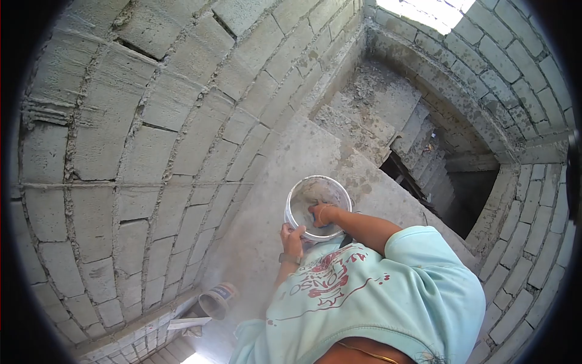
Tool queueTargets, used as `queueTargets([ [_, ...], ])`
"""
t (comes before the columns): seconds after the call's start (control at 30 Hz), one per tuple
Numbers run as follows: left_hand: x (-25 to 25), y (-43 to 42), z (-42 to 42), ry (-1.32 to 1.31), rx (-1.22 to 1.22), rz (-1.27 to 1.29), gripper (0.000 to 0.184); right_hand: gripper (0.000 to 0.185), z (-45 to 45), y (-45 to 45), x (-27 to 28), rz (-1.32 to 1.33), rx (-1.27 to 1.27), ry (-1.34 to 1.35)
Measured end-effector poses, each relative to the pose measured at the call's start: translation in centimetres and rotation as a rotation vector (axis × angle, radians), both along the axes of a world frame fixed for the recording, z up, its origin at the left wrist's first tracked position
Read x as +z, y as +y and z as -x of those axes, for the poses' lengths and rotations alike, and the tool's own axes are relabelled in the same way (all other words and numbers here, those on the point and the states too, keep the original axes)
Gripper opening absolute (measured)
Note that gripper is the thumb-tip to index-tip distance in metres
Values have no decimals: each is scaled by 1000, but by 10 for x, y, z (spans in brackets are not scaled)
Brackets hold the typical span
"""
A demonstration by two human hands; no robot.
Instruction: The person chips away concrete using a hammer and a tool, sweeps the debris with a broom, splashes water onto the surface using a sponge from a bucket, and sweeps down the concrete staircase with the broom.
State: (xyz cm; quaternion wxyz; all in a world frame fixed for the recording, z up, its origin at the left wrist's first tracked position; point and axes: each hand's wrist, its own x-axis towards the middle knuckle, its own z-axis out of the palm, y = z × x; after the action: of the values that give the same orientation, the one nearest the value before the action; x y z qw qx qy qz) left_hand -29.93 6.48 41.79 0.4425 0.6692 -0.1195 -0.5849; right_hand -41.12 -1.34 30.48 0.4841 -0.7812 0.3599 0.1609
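Observation:
A white bucket (289, 209) with a dusty inside is tilted a little in front of my body. My left hand (292, 240) grips its near left rim, the thumb over the edge and a watch on the wrist. Inside the bucket, my right hand (321, 213) reaches down toward the greyish contents, its fingers closed around something blue that I cannot make out. A thin bracelet circles that wrist. The bucket's bottom is partly hidden by the right hand and forearm.
A block wall (145, 151) rises on the left. To the right, the concrete floor (297, 145) ends at a stairwell opening with rubble-covered steps (370, 118). A second bucket (215, 303) lies at the lower left beside a pale board (189, 323). Curved block walls stand at the right.

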Motion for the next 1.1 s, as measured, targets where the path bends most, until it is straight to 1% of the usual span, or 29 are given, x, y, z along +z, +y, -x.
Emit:
queueTargets([
  [0.03,-4,1,-2,7,37,5,22,54,-6,3,-3,-28,99,52],
  [0.07,-7,6,-5,18,74,2,22,54,-7,1,11,-35,97,51],
  [0.1,-10,11,-8,20,74,-4,22,54,-5,-8,25,-248,169,-21],
  [0.13,-13,13,-13,80,139,-15,24,54,0,-24,47,-456,241,-92],
  [0.17,-15,14,-17,140,204,-25,26,55,6,-42,68,-426,238,-174],
  [0.2,-16,16,-18,143,208,-25,26,55,11,-64,80,-398,236,-255],
  [0.23,-16,19,-20,119,195,-45,26,53,12,-89,56,-426,231,-314],
  [0.27,-16,21,-22,93,182,-61,26,45,28,-118,65,-227,43,-282],
  [0.3,-15,24,-23,93,188,-63,26,35,42,-148,62,254,-272,-312],
  [0.33,-15,26,-23,62,189,-70,23,30,58,-187,49,455,-657,-206],
  [0.37,-15,26,-23,35,191,-70,20,26,75,-210,60,606,-1130,-198],
  [0.4,-16,26,-26,38,196,-62,20,28,95,-230,63,564,-1425,-263],
  [0.47,-16,31,-36,30,231,-15,22,34,107,-241,91,682,-1655,-332],
  [0.5,-17,34,-42,34,226,-22,22,34,104,-231,97,683,-1659,-322],
  [0.57,-22,33,-54,19,230,-41,24,42,86,-202,110,470,-1450,-579],
  [0.63,-23,33,-57,32,205,-40,24,41,55,-146,123,-25,-1126,-669],
  [0.67,-23,33,-60,39,187,-41,25,38,36,-120,113,54,-837,-647],
  [0.7,-22,33,-64,43,172,-41,25,36,13,-92,99,47,-604,-695],
  [0.73,-20,33,-67,53,120,-45,31,41,-10,-65,86,-145,-443,-578],
  [0.77,-19,32,-69,64,71,-46,36,46,-32,-42,72,-276,-265,-427],
  [0.8,-20,31,-73,69,63,-39,36,50,-48,-19,66,-259,-233,-222],
  [0.87,-21,33,-83,37,-31,-3,35,56,-81,23,13,-103,-276,26],
  [0.9,-24,36,-88,37,-33,1,35,56,-86,25,17,-99,-278,26],
  [0.97,-33,40,-97,-2,-63,77,34,57,-92,30,38,-385,-71,102],
  [1.0,-33,45,-104,4,-71,71,34,55,-88,28,52,-505,-67,16],
  [1.03,-31,44,-108,66,-20,70,30,53,-79,12,66,-619,-60,-68],
  [1.07,-29,43,-113,128,30,69,26,48,-69,-6,60,-572,-56,-213],
  [1.1,-28,44,-116,136,26,65,26,42,-50,-31,81,-522,-166,-304],
])
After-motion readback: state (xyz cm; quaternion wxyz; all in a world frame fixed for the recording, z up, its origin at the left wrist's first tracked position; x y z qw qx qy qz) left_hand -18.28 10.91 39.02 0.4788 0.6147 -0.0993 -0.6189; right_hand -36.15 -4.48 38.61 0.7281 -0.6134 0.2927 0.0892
